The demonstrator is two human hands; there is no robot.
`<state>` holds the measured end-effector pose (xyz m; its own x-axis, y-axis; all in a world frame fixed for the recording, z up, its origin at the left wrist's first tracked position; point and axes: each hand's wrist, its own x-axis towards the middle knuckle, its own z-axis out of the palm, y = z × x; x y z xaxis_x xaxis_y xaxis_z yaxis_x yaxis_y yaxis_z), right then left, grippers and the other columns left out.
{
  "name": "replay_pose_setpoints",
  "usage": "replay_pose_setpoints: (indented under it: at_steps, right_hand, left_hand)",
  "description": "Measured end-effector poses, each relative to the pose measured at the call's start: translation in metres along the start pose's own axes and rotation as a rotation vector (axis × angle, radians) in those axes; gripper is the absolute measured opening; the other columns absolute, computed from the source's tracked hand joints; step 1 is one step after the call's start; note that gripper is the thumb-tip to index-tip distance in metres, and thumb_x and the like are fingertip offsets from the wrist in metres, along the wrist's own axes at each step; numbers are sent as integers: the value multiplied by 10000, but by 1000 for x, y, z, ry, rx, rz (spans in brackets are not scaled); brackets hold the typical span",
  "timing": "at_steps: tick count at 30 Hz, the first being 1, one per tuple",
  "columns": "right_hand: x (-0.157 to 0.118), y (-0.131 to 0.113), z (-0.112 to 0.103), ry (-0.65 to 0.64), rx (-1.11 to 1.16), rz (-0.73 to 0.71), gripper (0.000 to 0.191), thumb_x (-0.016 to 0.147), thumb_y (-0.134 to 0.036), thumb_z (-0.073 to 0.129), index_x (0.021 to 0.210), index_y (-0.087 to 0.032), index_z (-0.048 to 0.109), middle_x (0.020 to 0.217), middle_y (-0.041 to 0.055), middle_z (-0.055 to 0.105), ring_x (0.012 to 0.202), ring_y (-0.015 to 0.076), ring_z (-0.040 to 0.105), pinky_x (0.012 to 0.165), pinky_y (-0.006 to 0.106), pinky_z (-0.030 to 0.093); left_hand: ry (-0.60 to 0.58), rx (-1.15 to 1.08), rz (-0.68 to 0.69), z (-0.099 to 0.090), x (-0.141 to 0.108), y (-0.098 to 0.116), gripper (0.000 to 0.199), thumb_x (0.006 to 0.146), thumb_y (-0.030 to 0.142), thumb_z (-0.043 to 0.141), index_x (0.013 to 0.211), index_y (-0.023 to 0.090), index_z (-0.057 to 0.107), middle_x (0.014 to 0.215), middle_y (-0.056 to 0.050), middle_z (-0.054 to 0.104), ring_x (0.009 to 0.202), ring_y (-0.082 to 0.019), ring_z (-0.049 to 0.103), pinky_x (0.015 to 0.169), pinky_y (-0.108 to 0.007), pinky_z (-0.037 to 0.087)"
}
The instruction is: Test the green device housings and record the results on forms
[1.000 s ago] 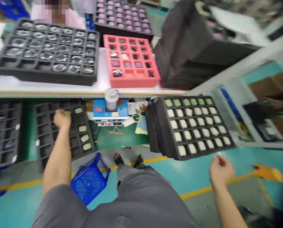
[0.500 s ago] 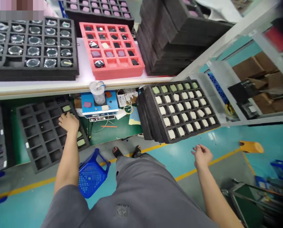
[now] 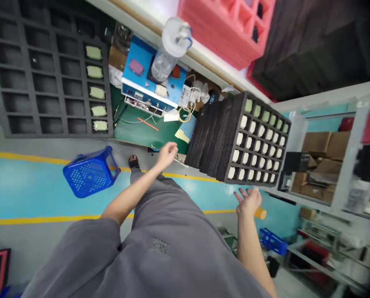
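My left hand is in front of the green shelf, its fingers curled together and nothing visible in them. My right hand is held with fingers spread, holding nothing, just below the near edge of a black foam tray. That tray tops a stack and holds rows of cream-white pieces, with a row of pale green pieces along its far side. At the left lies another black foam tray, mostly bare, with a column of several pale green pieces on its right side.
A blue box device with a clear plastic jar stands between the trays. A pink foam tray sits on the upper bench. A blue stool is on the floor left of my legs. Cardboard boxes fill a rack at right.
My left hand has left the left tray and moved right, toward the stacked tray. My right hand has opened its fingers. The view has turned rightward and down.
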<state>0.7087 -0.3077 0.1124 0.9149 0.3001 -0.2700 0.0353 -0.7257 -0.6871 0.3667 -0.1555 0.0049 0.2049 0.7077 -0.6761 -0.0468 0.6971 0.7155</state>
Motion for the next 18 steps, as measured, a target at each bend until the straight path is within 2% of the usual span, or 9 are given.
replay_pose_setpoints:
  at_steps: [2, 3, 6, 8, 10, 13, 18]
  right_hand:
    - [0, -14, 4, -59, -5, -23, 533, 709, -677, 572, 1021, -263, 449, 1027, -4, 519, 889, 146, 651, 728, 333, 593]
    - [0, -19, 6, -85, -4, -31, 538, 711, -678, 582, 1032, -264, 457, 1022, -10, 529, 874, 139, 639, 742, 341, 589]
    - [0, -32, 10, -129, -20, -28, 561, 681, -639, 669, 1045, -263, 464, 1021, -23, 541, 830, 122, 597, 769, 371, 580]
    - [-1, -35, 11, -120, -50, -21, 580, 654, -595, 720, 1049, -265, 454, 1059, -25, 545, 820, 116, 590, 780, 390, 581]
    - [-2, -36, 11, -117, -74, -20, 582, 641, -566, 740, 1037, -267, 437, 1070, -32, 543, 804, 109, 590, 790, 403, 584]
    - [-3, -37, 11, -132, -99, -19, 561, 630, -535, 738, 1002, -263, 417, 1007, -52, 529, 756, 96, 587, 798, 414, 587]
    - [-4, -37, 11, -120, -124, -23, 519, 633, -498, 703, 978, -258, 399, 978, -55, 528, 740, 105, 611, 762, 397, 588]
  left_hand:
    - [-105, -138, -274, 50, -2, -49, 312, 995, 316, 516, 1146, 67, 628, 1272, -255, 645, 1104, -271, 653, 917, -424, 521]
    - [-155, -205, -388, 68, -1, -70, 310, 983, 331, 539, 1148, 81, 620, 1266, -255, 647, 1074, -277, 668, 878, -418, 548]
    - [-319, -425, -594, 98, 5, -110, 387, 979, 458, 530, 1137, 117, 621, 1220, -232, 674, 1046, -274, 693, 860, -406, 582]
    - [-411, -570, -633, 109, 8, -120, 429, 981, 524, 513, 1092, 128, 637, 1172, -213, 701, 1052, -263, 703, 900, -397, 578]
    - [-436, -688, -627, 119, 10, -121, 395, 965, 519, 567, 1075, 145, 630, 1151, -191, 717, 1080, -251, 703, 951, -387, 557]
    - [-348, -783, -600, 133, 9, -119, 327, 940, 453, 652, 1067, 161, 581, 1130, -168, 727, 1108, -231, 698, 1017, -377, 514]
    - [-212, -831, -570, 144, 2, -117, 257, 958, 402, 648, 913, 168, 552, 1025, -129, 741, 1073, -220, 714, 1063, -379, 471]
